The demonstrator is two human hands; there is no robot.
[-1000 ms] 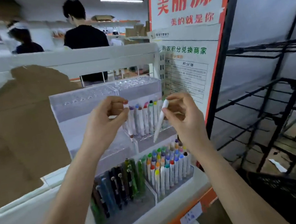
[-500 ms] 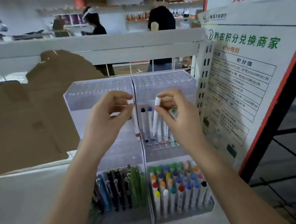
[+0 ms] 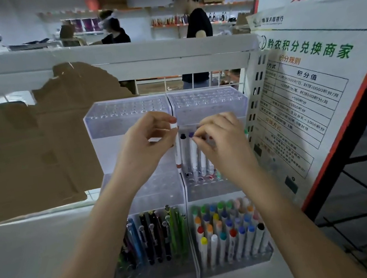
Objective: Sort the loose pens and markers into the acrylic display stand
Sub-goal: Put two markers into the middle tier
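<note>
the left hand point(image 3: 148, 143) pinches a white marker point(image 3: 176, 146) near its top, thumb and forefinger curled round it, the marker upright with its reddish tip down, right on the seam between the two halves of the acrylic stand point(image 3: 128, 120). the right hand point(image 3: 222, 140) has fingers curled down onto the tops of the middle-tier markers point(image 3: 193, 156), pinching one there; which one i cannot tell. both forearms rise from the bottom edge and nearly meet at the seam. the stand has three stepped tiers: top tier holes bare, middle right tier holds about five markers, middle left has free holes. bottom left holds pens point(image 3: 154, 240), bottom right packed coloured markers point(image 3: 230, 233), too many to count surely. cardboard point(image 3: 27, 147) at left, a poster point(image 3: 306, 90) close at right
</note>
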